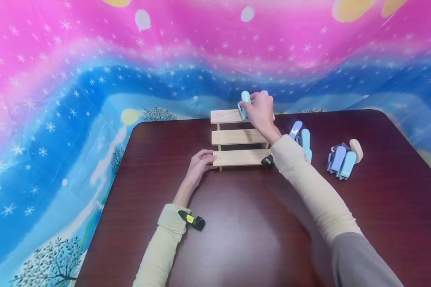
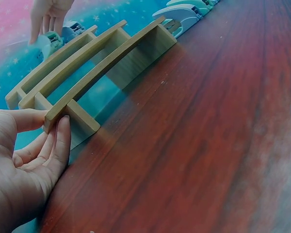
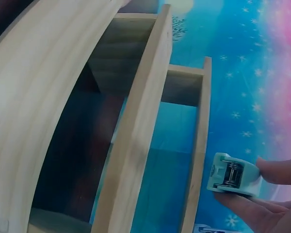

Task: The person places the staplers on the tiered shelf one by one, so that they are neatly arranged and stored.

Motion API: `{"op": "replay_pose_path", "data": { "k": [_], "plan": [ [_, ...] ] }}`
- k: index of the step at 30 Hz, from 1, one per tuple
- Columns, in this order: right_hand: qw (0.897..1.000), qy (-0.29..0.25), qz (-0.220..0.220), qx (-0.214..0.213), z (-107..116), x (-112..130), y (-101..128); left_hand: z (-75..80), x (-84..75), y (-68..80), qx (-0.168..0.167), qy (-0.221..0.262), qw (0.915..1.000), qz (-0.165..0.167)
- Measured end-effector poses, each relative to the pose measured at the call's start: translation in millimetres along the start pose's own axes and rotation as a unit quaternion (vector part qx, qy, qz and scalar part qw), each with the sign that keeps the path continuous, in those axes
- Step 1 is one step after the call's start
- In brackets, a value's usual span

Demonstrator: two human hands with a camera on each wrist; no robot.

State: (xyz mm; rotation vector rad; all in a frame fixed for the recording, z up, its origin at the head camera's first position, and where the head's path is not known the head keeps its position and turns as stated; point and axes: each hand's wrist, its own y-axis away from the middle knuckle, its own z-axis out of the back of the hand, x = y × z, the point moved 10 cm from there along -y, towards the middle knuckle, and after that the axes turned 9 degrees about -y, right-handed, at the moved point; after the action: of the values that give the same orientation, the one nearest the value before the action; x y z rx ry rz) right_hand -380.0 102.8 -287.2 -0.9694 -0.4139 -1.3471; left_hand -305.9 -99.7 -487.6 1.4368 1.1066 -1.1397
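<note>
A three-step wooden display rack [image 1: 238, 136] stands near the back of the table. My left hand [image 1: 198, 166] pinches the left end of its lowest step, thumb on top and fingers beneath, plain in the left wrist view. At the top step, my right hand [image 1: 263, 111] holds a mint-green stapler [image 1: 245, 99] upright between thumb and fingers. In the right wrist view the end of this stapler [image 3: 233, 174] faces the camera, beside the top step. A lavender stapler [image 1: 264, 92] is mostly hidden behind the right hand, at the right part of the top step.
Right of the rack lie a lavender stapler [image 1: 295, 129] and blue-green staplers [image 1: 305, 139], partly hidden by the right sleeve. Farther right is a cluster with a lavender stapler [image 1: 338, 158], a light-blue stapler [image 1: 348, 164] and a cream stapler [image 1: 356, 150]. A patterned cloth [image 1: 201, 48] hangs behind the table.
</note>
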Motion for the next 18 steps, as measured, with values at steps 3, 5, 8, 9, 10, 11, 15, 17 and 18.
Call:
{"op": "replay_pose_path", "data": {
  "k": [3,5,8,9,10,11,15,17,18],
  "plan": [
    [1.0,0.019,0.008,0.019,-6.1,2.8,0.7,-0.2,0.7,0.4,-0.002,-0.001,1.0,0.006],
    [0.999,0.022,0.016,0.026,-8.9,4.6,0.6,0.2,2.5,-1.6,-0.005,0.001,1.0,0.001],
    [0.999,0.02,0.022,0.031,-11.1,5.3,0.2,0.1,2.7,-1.6,-0.006,0.001,1.0,0.001],
    [0.999,0.019,0.024,0.029,-11.1,5.0,0.0,-0.1,2.8,-1.3,-0.006,0.001,1.0,0.001],
    [0.999,0.015,0.026,0.027,-11.0,4.2,-0.3,-0.2,2.9,-1.1,-0.005,0.001,1.0,0.001],
    [0.999,0.014,0.026,0.025,-10.8,3.5,-0.5,-0.4,2.8,-0.9,-0.005,0.001,1.0,0.001],
    [0.999,0.005,0.024,0.024,-10.2,1.7,-1.8,0.0,2.5,0.3,-0.007,0.0,1.0,-0.002],
    [0.999,0.005,0.02,0.025,-9.1,0.3,-3.4,-0.3,2.3,-0.1,-0.008,0.001,1.0,-0.006],
    [0.999,0.007,0.019,0.026,-8.4,-0.2,-4.1,-1.1,2.6,-0.5,-0.007,0.001,1.0,-0.006]
  ]
}}
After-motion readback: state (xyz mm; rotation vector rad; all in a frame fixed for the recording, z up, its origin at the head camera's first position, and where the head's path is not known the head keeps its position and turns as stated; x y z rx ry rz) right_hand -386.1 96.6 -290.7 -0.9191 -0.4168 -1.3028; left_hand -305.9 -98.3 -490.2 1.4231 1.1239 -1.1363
